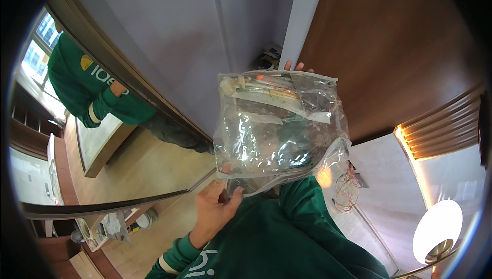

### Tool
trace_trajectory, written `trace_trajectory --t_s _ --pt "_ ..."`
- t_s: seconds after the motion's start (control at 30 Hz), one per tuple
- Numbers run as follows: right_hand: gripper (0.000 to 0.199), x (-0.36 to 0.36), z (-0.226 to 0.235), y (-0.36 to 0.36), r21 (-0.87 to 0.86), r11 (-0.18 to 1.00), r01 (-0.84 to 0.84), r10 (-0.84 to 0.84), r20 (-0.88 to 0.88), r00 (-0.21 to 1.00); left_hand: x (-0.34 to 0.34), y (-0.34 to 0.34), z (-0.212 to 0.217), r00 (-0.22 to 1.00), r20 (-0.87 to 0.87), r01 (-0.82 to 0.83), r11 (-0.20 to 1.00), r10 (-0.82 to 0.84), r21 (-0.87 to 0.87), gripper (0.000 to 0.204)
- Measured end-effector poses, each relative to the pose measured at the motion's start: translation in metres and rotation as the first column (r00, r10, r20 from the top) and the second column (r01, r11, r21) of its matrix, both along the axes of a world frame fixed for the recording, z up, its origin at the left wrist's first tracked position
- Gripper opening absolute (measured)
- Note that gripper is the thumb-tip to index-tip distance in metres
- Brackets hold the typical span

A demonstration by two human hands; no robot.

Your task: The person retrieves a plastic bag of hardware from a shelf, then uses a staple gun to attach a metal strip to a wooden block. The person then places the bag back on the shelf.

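A clear plastic zip bag (256, 140) is held up in front of my chest. Along its far side lie several slim sticks (274, 87), one with an orange tip; whether they are brushes or pens I cannot tell. My left hand (218, 203) pinches the bag's near left corner between thumb and fingers. Reaching up behind the bag, my right hand (297, 67) holds it from beneath; only its fingertips show past the far edge, and the palm is hidden. The bag's lower right side is crumpled.
At the left, a dark-framed mirror (148, 151) reflects a green sleeve and a window. A grey panel (169, 33) and a brown wooden door (384, 48) stand ahead. Loose wires (348, 189) hang at the right, near a glowing white lamp (438, 230). A bucket (147, 219) stands lower left.
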State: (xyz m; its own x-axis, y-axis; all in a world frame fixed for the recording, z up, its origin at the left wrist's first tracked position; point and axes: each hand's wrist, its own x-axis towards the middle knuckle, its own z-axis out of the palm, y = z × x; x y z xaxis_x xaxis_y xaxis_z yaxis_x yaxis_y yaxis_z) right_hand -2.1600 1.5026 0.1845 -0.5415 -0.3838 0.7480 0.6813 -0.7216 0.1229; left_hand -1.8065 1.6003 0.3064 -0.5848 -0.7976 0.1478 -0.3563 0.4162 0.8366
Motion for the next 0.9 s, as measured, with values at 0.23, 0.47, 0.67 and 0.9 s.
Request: trace_trajectory --t_s 0.23,0.47,0.67,0.9 --pt "0.076 0.011 0.010 0.021 0.007 0.996 -0.092 0.089 0.176 0.980 -0.008 -0.002 0.006 0.995 0.058 -0.065 0.977 0.078 -0.203 0.068" --pt "0.074 0.009 0.014 0.034 0.022 1.000 -0.021 0.022 -0.047 0.999 -0.018 -0.006 0.008 0.965 -0.260 0.086 0.920 0.018 0.383 0.045" --pt "0.076 0.026 0.014 0.026 -0.049 0.995 -0.085 0.087 0.030 0.996 -0.020 -0.016 0.007 0.958 0.050 0.282 0.896 -0.283 -0.344 0.043" --pt "0.075 0.046 0.013 0.022 -0.011 0.998 -0.069 0.069 -0.042 0.997 -0.036 -0.038 0.008 0.889 0.402 0.439 0.661 -0.219 -0.609 0.080"
